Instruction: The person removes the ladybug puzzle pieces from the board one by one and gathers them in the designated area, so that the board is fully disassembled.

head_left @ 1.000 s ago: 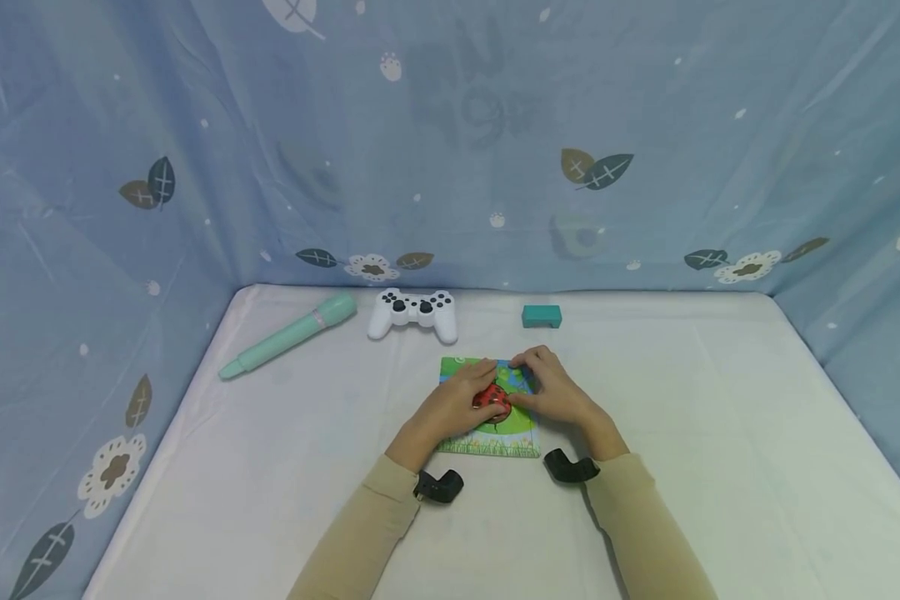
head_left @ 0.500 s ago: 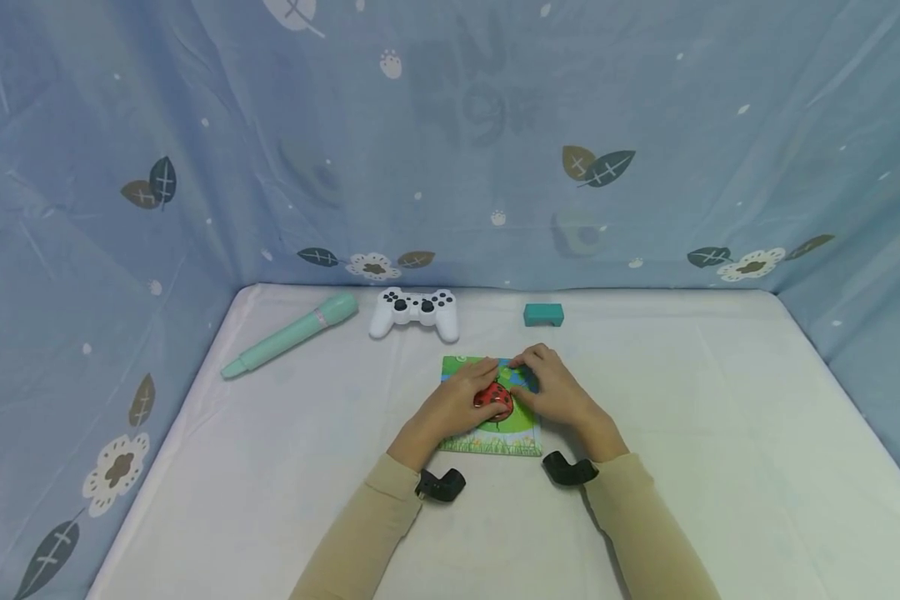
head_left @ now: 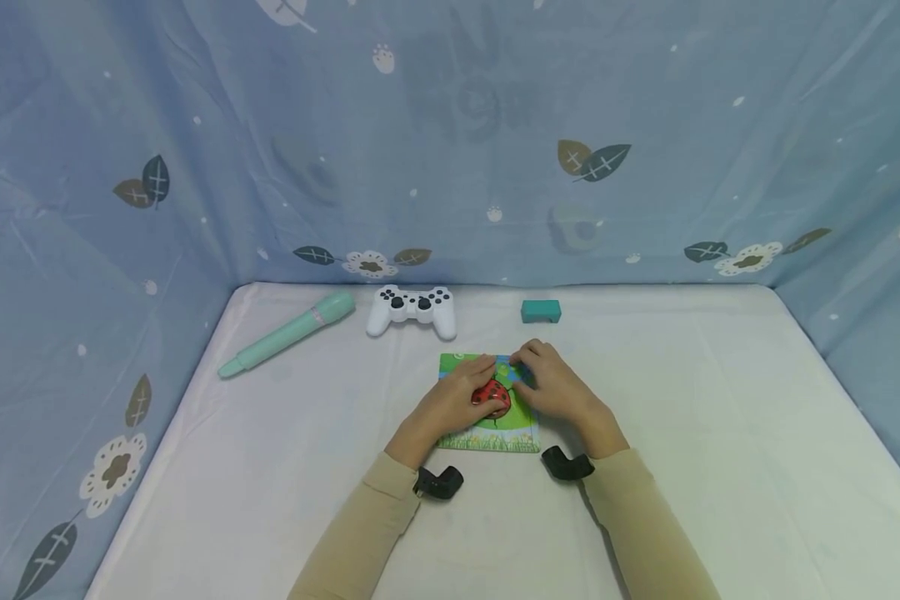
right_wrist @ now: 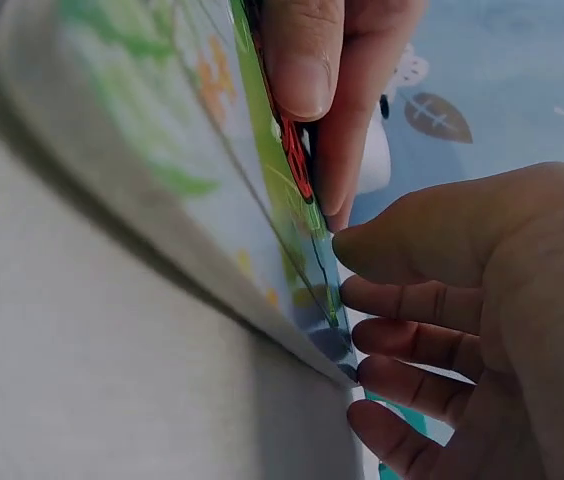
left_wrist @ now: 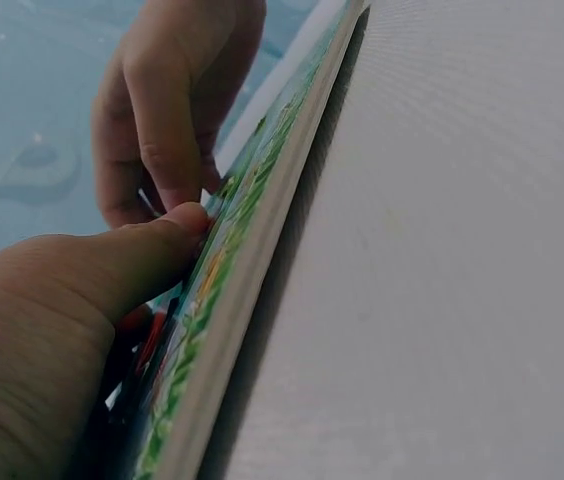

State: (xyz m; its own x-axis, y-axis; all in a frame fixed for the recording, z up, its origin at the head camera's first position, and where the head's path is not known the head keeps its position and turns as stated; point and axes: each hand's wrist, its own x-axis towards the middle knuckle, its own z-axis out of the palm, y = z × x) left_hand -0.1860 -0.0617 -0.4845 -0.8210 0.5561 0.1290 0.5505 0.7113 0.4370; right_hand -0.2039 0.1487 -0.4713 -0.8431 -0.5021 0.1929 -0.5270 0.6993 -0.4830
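Holding red ladybug (head_left: 491,389) betw. thumb & fingers of L hand (head_left: 447,406) on picture board (head_left: 489,442), flat on worktop (head_left: 720,417), prob. for steadiness, w/ R hand (head_left: 559,387) loosely bent, thumb & fingertips apart nr board's far-right corner.

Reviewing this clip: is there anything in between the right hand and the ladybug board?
Nothing visible is. The right hand is at the right part of the ladybug board; the left hand covers its left part. The controller and teal block lie beyond it.
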